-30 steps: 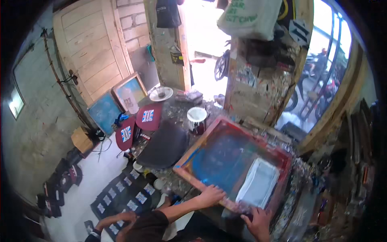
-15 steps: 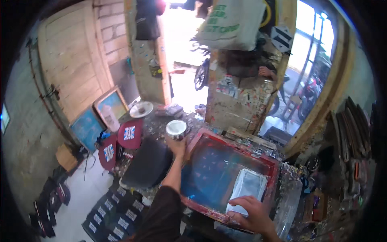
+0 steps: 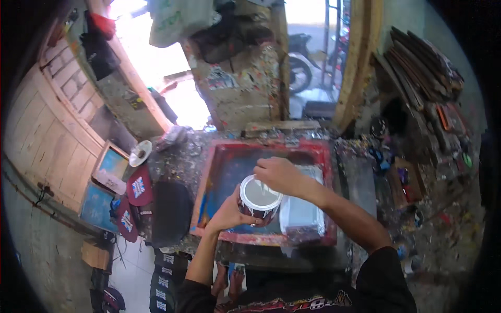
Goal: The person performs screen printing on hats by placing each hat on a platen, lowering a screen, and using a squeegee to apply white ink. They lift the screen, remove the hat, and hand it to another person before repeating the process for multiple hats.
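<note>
My left hand point(image 3: 228, 213) is wrapped around the side of a paint can point(image 3: 261, 194), whose rim is white and dripped. Pale, whitish stuff shows inside it. Over the can's far rim, my right hand point(image 3: 282, 176) has its fingers bent and pressed together. What those fingers hold, if anything, is hidden. The can is above a red-edged screen printing frame point(image 3: 327, 159) with bluish mesh. A white rectangular patch or tray-like piece point(image 3: 314, 211) lies in the frame's right part, partly covered by my right forearm.
A dark curved pad point(image 3: 172, 215) sits left of the frame, beside maroon printed pieces point(image 3: 140, 189). Farther back is a white dish point(image 3: 141, 153). A small box point(image 3: 408, 182) stands right, below stacked dark boards point(image 3: 417, 68). Dark printed pieces point(image 3: 163, 281) lie lower left.
The can has come from the far left to over the frame in my left hand. My right hand has left the white piece and reached the can's rim. The view has turned right.
</note>
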{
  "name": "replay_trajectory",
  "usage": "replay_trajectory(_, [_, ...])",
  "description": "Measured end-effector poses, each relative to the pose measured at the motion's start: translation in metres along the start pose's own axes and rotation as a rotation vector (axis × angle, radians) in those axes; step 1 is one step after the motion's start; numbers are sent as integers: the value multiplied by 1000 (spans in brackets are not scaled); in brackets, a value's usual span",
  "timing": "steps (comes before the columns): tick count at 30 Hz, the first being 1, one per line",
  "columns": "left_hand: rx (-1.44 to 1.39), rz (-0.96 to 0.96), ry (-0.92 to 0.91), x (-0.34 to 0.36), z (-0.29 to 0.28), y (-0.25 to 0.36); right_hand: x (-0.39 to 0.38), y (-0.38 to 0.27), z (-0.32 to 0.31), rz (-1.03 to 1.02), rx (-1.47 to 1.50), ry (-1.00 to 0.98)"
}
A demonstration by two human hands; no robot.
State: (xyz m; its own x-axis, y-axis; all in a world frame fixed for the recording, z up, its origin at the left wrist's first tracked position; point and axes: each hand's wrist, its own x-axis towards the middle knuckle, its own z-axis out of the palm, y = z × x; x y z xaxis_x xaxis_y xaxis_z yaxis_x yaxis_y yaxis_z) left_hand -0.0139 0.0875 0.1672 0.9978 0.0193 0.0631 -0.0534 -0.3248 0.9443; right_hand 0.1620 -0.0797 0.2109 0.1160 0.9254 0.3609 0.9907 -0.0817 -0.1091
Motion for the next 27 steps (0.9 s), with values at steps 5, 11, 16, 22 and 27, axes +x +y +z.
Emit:
replay_trajectory(5, [121,90,-59,6,48,21,-99,-11,-45,215,274,-101])
replay_trajectory(11, [286,170,29,28,89,30,-137,-13,-37,231,125,-118])
replay_trajectory(16, [399,250,92,44,105,22,-143,-5,-57,135,24,39])
replay_trajectory(22, [476,360,214,63,104,23,-165,6,-39,247,210,338])
replay_trajectory(27, [761,389,313,91,103,4,-164,23,5,946,854,580])
